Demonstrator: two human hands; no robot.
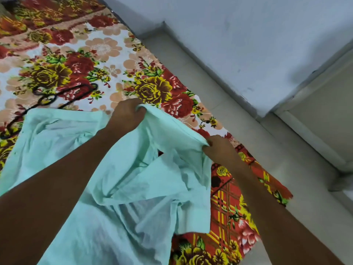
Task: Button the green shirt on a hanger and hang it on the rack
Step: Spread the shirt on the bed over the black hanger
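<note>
A pale mint-green shirt (133, 188) lies crumpled over the floral bedspread, its top edge lifted. My left hand (127, 113) grips a bunch of the shirt's fabric at its far end. My right hand (217, 148) pinches the same raised edge further right, so the cloth stretches between both hands. A black hanger (55, 98) lies flat on the bed to the left, its lower part hidden under the shirt. No rack shows in this view.
The floral bedspread (86, 60) covers the bed, whose right edge runs diagonally. Beside it is a light tiled floor (238, 115). A pale blue wall (248, 44) and a door frame (315, 111) stand at the upper right.
</note>
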